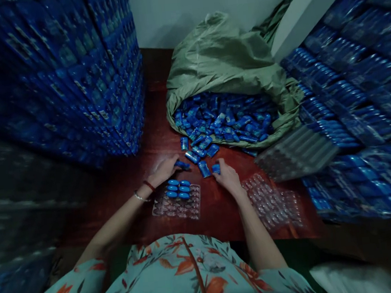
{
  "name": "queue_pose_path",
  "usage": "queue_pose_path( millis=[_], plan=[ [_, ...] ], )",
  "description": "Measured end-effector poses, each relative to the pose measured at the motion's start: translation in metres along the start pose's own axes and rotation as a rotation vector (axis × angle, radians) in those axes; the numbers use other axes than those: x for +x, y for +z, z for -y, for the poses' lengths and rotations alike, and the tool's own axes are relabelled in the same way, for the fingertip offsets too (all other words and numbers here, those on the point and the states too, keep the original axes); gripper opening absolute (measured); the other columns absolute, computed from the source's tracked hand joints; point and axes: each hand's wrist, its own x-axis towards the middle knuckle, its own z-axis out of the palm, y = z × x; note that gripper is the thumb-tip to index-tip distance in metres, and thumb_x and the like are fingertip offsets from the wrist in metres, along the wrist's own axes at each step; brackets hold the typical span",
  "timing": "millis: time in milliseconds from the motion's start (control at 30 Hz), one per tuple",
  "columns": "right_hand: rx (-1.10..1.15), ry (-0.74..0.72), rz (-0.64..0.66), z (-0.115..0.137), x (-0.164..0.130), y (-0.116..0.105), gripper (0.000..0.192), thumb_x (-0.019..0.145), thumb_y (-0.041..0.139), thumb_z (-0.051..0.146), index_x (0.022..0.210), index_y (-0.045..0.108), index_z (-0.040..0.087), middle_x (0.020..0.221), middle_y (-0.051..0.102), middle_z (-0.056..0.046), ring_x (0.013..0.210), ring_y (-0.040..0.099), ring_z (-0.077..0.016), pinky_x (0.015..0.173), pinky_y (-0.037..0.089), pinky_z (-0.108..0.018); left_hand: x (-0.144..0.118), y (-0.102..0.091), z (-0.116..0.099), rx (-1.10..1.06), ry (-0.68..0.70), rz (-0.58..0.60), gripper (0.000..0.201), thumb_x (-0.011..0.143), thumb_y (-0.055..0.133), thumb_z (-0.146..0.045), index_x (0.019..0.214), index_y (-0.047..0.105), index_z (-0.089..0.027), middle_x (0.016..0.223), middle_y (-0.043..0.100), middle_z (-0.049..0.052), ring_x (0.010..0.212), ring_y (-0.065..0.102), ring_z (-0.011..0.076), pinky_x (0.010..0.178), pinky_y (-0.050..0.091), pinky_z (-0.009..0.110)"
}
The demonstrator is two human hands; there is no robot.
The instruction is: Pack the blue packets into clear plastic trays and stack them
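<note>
My left hand (164,169) rests on the red-brown table (219,209), its fingers closed on a small blue container (183,165). My right hand (227,176) grips another small blue container (216,168) just to the right. Between and below the hands lies a clear plastic blister tray (179,206) with several blue containers (179,189) set in its top rows. More loose blue containers (196,155) lie on the table in front of the hands.
A green sack (221,60) lies open behind the hands, full of blue containers (227,120). Empty clear trays (274,201) lie at the right. Tall stacks of filled trays stand at the left (79,75) and right (353,116). A white wall is behind.
</note>
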Motion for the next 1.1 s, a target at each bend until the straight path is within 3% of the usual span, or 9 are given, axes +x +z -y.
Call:
queue_pose_path(
  millis=[100, 200, 267, 367, 533, 667, 900, 1000, 1100],
  plan=[
    [0.354, 0.022, -0.177, -0.012, -0.04, 0.013, 0.034, 0.085, 0.051, 0.032, 0.114, 0.049, 0.016, 0.084, 0.065, -0.006, 0.071, 0.062, -0.0191, 0.067, 0.047, -0.031, -0.055, -0.018, 0.008, -0.081, -0.053, -0.193, 0.015, 0.089, 0.05, -0.027, 0.095, 0.056, -0.015, 0.09, 0.061, 0.005, 0.084, 0.058, 0.0164, 0.078, 0.046, 0.028],
    [0.781, 0.016, -0.164, -0.006, -0.084, 0.029, 0.029, 0.086, 0.049, 0.036, 0.108, 0.052, 0.018, 0.069, 0.062, 0.0, 0.056, 0.059, -0.0148, 0.059, 0.05, -0.029, -0.12, -0.031, 0.005, -0.12, -0.147, -0.371, 0.018, 0.09, 0.049, -0.029, 0.099, 0.059, -0.017, 0.094, 0.058, 0.005, 0.088, 0.057, 0.0162, 0.079, 0.047, 0.029],
    [0.907, -0.063, -0.121, 0.008, -0.107, 0.041, 0.023, 0.086, 0.051, 0.034, 0.104, 0.055, 0.02, 0.079, 0.064, -0.002, 0.065, 0.063, -0.0151, 0.062, 0.053, -0.028, -0.155, -0.031, -0.005, -0.137, -0.195, -0.418, 0.018, 0.089, 0.05, -0.029, 0.1, 0.059, -0.018, 0.094, 0.057, 0.004, 0.087, 0.057, 0.016, 0.076, 0.048, 0.027],
    [0.833, -0.255, -0.154, 0.033, -0.122, 0.056, 0.016, 0.087, 0.053, 0.027, 0.1, 0.06, 0.022, 0.095, 0.064, -0.006, 0.087, 0.063, -0.0169, 0.075, 0.054, -0.03, -0.18, -0.015, -0.023, -0.16, -0.202, -0.432, 0.015, 0.088, 0.053, -0.028, 0.099, 0.059, -0.019, 0.09, 0.058, 0.004, 0.083, 0.058, 0.0157, 0.072, 0.049, 0.026],
    [0.467, -0.642, -0.141, 0.045, -0.108, 0.061, 0.032, 0.09, 0.04, 0.013, 0.118, 0.054, 0.02, 0.101, 0.062, -0.008, 0.095, 0.06, -0.0172, 0.083, 0.053, -0.03, -0.171, 0.019, -0.038, -0.075, -0.116, -0.384, 0.018, 0.091, 0.045, -0.02, 0.106, 0.055, -0.019, 0.09, 0.057, 0.005, 0.08, 0.057, 0.0147, 0.069, 0.051, 0.025],
    [0.094, -0.793, -0.098, 0.045, -0.098, 0.049, 0.041, 0.086, 0.035, 0.004, 0.121, 0.054, 0.017, 0.098, 0.06, -0.01, 0.09, 0.059, -0.0185, 0.076, 0.053, -0.03, -0.159, 0.022, -0.038, 0.131, 0.048, -0.257, 0.028, 0.092, 0.035, -0.013, 0.113, 0.053, -0.018, 0.095, 0.056, 0.008, 0.083, 0.057, 0.0151, 0.071, 0.05, 0.025],
    [-0.232, -0.885, -0.057, 0.077, -0.091, 0.035, 0.023, 0.087, 0.045, 0.009, 0.104, 0.061, 0.013, 0.084, 0.06, -0.01, 0.081, 0.056, -0.0214, 0.073, 0.046, -0.035, -0.141, 0.015, -0.046, 0.343, 0.176, 0.009, 0.023, 0.089, 0.041, -0.01, 0.104, 0.055, -0.019, 0.097, 0.057, 0.008, 0.088, 0.055, 0.0194, 0.073, 0.051, 0.031],
    [-0.225, -0.853, -0.052, 0.078, -0.09, 0.032, 0.025, 0.088, 0.047, 0.012, 0.11, 0.06, 0.015, 0.085, 0.061, -0.009, 0.077, 0.056, -0.0198, 0.07, 0.044, -0.032, -0.142, 0.019, -0.046, 0.418, 0.175, -0.016, 0.029, 0.088, 0.039, -0.008, 0.109, 0.055, -0.019, 0.102, 0.058, 0.01, 0.092, 0.056, 0.0209, 0.077, 0.05, 0.034],
    [-0.14, -0.803, -0.136, 0.061, -0.089, 0.031, 0.031, 0.09, 0.048, 0.021, 0.12, 0.055, 0.019, 0.084, 0.062, -0.007, 0.075, 0.058, -0.0176, 0.069, 0.044, -0.03, -0.147, 0.015, -0.041, 0.454, 0.165, -0.133, 0.038, 0.088, 0.039, -0.01, 0.122, 0.051, -0.022, 0.114, 0.056, 0.012, 0.099, 0.055, 0.0229, 0.081, 0.049, 0.037]
  ],
)
